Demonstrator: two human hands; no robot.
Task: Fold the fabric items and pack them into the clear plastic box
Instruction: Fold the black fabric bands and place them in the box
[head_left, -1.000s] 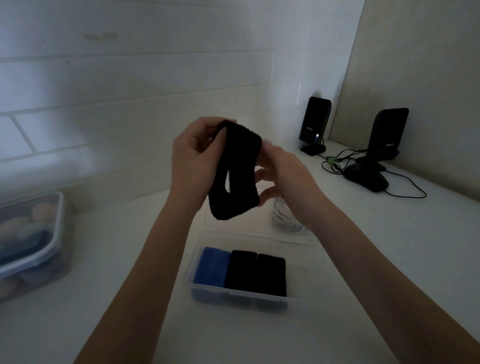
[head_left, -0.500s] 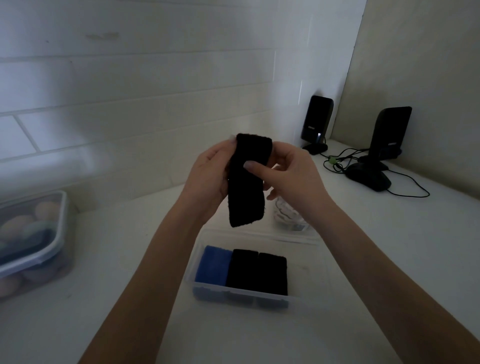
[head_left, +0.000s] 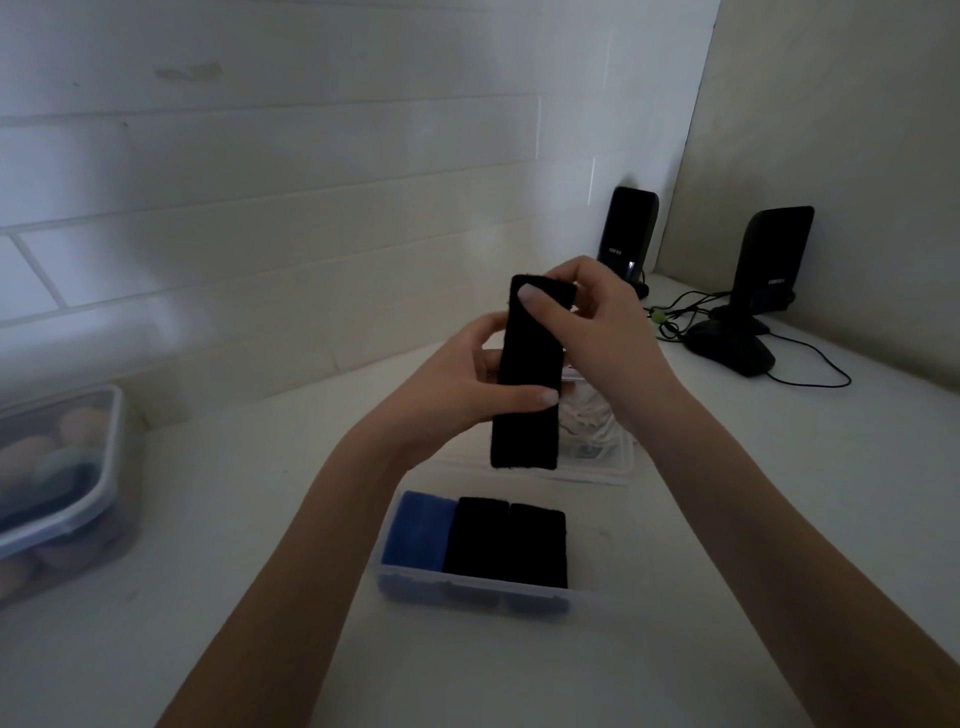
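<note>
Black fabric strip (head_left: 527, 379) hangs flattened above clear plastic box (head_left: 597, 597); left grip (head_left: 467, 389) pinches middle, right grip (head_left: 587, 322) pinches top, probably for folding.

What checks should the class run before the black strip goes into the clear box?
1. Strip held by both hands: left hand at its middle, right hand at its top. Ok.
2. Strip flat and straight, hanging above the box. Ok.
3. Strip folded to packing length: not ok, it hangs long.
4. Free space in box, right of the two black pieces and blue piece. Ok.
5. Box lid off. Ok.
</note>
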